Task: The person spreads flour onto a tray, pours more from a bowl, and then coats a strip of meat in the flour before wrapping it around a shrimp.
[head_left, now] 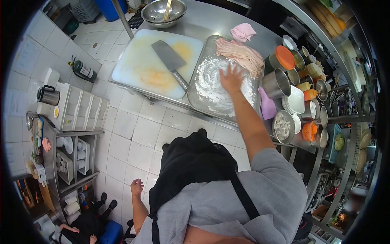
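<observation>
My right hand (231, 78) lies with spread fingers on white powder (211, 83) in a metal tray (195, 101). Pale pink strips of meat (242, 56) are heaped at the tray's far right, beyond my fingertips. Left of the tray, a cleaver (169, 55) rests on a stained white cutting board (138, 53), its handle reaching toward the tray's edge. My left hand (137, 187) hangs low over the floor, away from the counter; its fingers look curled, and nothing can be made out in them.
Pink cloths (243, 32) lie beyond and right of the tray. A metal pot (276, 83), a bowl of white powder (283, 127) and stacked white containers (293, 100) line the right side. Metal bowls (164, 12) stand at the back. Another person (83, 225) is at lower left.
</observation>
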